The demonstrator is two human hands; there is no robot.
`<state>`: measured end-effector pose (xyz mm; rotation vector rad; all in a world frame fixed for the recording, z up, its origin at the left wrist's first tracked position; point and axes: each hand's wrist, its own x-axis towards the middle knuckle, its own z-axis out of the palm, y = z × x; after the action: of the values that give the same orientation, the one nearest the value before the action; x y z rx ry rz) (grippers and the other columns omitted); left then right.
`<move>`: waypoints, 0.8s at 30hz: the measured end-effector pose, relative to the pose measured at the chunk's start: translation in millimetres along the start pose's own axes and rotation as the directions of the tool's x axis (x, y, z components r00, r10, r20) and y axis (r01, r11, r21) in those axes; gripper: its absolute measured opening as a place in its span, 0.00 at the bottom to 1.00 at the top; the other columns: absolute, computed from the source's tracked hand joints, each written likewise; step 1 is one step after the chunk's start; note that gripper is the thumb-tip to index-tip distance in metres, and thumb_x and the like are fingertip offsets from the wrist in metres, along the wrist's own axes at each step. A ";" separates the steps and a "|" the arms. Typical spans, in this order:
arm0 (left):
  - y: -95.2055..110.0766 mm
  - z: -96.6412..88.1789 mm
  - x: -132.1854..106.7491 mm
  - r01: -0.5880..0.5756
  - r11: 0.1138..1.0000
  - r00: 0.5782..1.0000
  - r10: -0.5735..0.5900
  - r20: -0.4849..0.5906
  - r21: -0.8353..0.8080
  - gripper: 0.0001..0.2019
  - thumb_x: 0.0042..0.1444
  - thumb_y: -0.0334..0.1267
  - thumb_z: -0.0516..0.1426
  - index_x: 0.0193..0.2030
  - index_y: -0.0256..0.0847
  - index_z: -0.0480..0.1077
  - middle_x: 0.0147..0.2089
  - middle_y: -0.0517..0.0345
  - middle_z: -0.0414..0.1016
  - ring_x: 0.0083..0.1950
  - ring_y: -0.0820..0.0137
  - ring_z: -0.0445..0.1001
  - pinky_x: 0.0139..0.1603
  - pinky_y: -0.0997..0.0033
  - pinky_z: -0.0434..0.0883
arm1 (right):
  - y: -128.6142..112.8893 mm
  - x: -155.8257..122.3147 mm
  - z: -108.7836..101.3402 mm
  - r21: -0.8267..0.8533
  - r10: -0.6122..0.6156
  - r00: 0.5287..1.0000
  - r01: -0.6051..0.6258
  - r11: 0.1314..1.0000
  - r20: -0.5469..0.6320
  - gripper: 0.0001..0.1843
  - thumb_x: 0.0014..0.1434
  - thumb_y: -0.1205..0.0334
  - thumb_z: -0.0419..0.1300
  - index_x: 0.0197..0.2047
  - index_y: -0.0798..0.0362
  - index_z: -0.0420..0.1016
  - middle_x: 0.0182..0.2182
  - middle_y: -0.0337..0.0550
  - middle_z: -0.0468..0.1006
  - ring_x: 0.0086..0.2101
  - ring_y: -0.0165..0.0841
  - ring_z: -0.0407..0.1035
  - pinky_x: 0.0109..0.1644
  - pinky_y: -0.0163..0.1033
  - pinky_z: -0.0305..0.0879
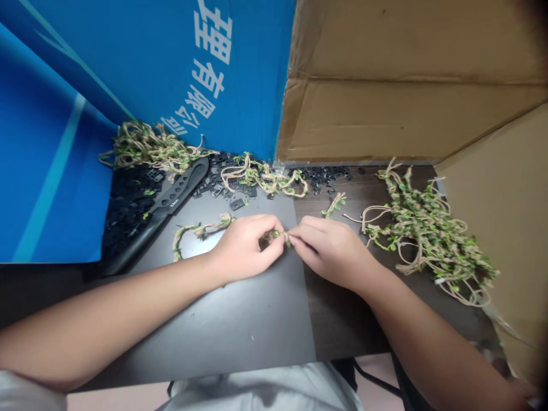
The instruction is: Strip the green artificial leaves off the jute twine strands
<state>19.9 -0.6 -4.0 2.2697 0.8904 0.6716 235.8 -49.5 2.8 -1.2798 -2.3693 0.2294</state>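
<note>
My left hand and my right hand meet at the middle of the dark mat, both pinched on one jute twine strand with small green leaves. The strand trails left from my left hand in a curve over the mat. A short cut piece of the same twine lies just beyond my right hand.
A heap of leafy twine lies at the right, another heap at the back left, a third at the back middle. Small black plastic clips cover the left. A black knife rests there. Blue board and cardboard walls enclose the table.
</note>
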 end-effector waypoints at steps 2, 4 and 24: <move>0.1 0.1 0.1 0.003 1.000 1.000 -0.003 0.016 -0.001 0.03 0.62 0.33 0.58 0.36 0.40 0.73 0.31 0.63 0.74 0.32 0.74 0.70 0.35 0.74 0.64 | 0.1 -1.0 0.7 0.002 0.017 1.000 -0.017 1.000 -0.002 0.13 0.72 0.63 0.54 0.42 0.53 0.80 0.30 0.40 0.74 0.30 0.31 0.67 0.35 0.38 0.57; 0.2 0.2 0.1 0.007 1.000 1.000 -0.007 0.028 -0.004 0.03 0.62 0.33 0.58 0.36 0.40 0.72 0.31 0.63 0.74 0.32 0.74 0.70 0.35 0.74 0.63 | 0.3 -1.4 1.4 0.009 0.028 1.000 -0.028 1.000 -0.001 0.12 0.71 0.62 0.54 0.41 0.53 0.80 0.29 0.39 0.73 0.29 0.30 0.66 0.33 0.37 0.55; 0.2 0.0 0.1 0.020 1.000 0.997 -0.020 0.079 0.004 0.07 0.63 0.34 0.56 0.33 0.40 0.71 0.29 0.62 0.71 0.31 0.73 0.69 0.35 0.72 0.62 | -2.0 -0.7 -0.6 0.033 0.013 1.000 -0.014 0.999 0.023 0.10 0.67 0.66 0.55 0.39 0.52 0.79 0.29 0.39 0.76 0.29 0.30 0.68 0.34 0.38 0.53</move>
<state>20.0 -0.7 -3.9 2.2707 0.8755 0.5676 235.0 -51.2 3.8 -1.2847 -2.3672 0.2875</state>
